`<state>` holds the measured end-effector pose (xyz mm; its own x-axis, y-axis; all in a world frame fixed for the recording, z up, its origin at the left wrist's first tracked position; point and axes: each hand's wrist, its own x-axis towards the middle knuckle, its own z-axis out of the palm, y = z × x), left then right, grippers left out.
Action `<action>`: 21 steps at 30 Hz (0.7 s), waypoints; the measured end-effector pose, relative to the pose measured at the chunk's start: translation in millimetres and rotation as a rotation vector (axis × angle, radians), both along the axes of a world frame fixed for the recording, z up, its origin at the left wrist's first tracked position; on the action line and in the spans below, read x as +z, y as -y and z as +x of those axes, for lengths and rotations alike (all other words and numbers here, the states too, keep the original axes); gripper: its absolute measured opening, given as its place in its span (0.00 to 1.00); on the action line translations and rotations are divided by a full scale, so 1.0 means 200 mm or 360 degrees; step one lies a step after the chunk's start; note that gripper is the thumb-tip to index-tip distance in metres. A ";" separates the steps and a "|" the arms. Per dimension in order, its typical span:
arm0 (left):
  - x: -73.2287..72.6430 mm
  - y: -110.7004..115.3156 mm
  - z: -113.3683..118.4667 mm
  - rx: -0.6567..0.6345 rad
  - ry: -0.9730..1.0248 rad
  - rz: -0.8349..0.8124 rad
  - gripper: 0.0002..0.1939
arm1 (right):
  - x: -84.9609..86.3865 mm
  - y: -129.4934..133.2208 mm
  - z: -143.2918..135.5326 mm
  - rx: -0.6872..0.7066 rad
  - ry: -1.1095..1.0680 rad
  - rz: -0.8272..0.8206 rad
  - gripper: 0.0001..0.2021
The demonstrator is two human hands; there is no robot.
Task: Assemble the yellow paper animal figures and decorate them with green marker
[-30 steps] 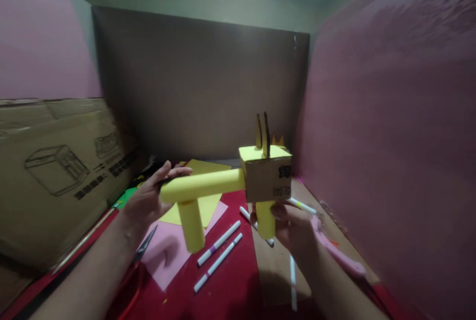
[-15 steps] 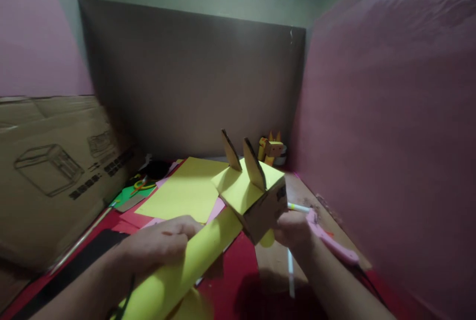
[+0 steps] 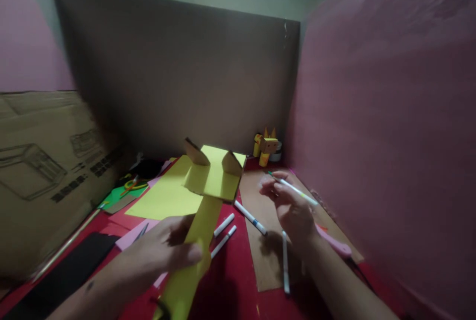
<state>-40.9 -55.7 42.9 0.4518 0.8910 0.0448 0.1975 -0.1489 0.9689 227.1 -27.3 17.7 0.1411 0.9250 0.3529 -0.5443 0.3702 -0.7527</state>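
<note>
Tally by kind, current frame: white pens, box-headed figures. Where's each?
White pens: 5 (two left of the brown board, one across its edge, one on it, one at the right hand)
Box-headed figures: 2 (one in the left hand, one at the back)
Total: 7

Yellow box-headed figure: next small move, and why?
Probably firm up the right hand on the green-tipped marker: the two overlap in view, but a grip isn't clear, while the left hand holds the yellow figure.
</note>
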 end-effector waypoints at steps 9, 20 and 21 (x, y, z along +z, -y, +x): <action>0.04 -0.11 0.13 0.0114 0.0106 -0.0057 0.19 | 0.03 0.20 -0.06 -0.0041 0.0414 0.0087 0.10; 0.08 -0.09 0.26 0.0181 0.0463 0.0105 0.16 | 0.20 0.20 -0.30 -0.0196 0.0564 0.0347 0.04; 0.08 -0.09 0.25 0.0184 0.0473 0.0107 0.16 | 0.19 0.19 -0.31 -0.0205 0.0564 0.0348 0.04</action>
<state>9.8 -36.8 58.0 0.3062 0.9262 0.2202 -0.0734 -0.2076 0.9755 165.6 -65.0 56.3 0.0854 0.8057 0.5861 -0.2054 0.5899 -0.7810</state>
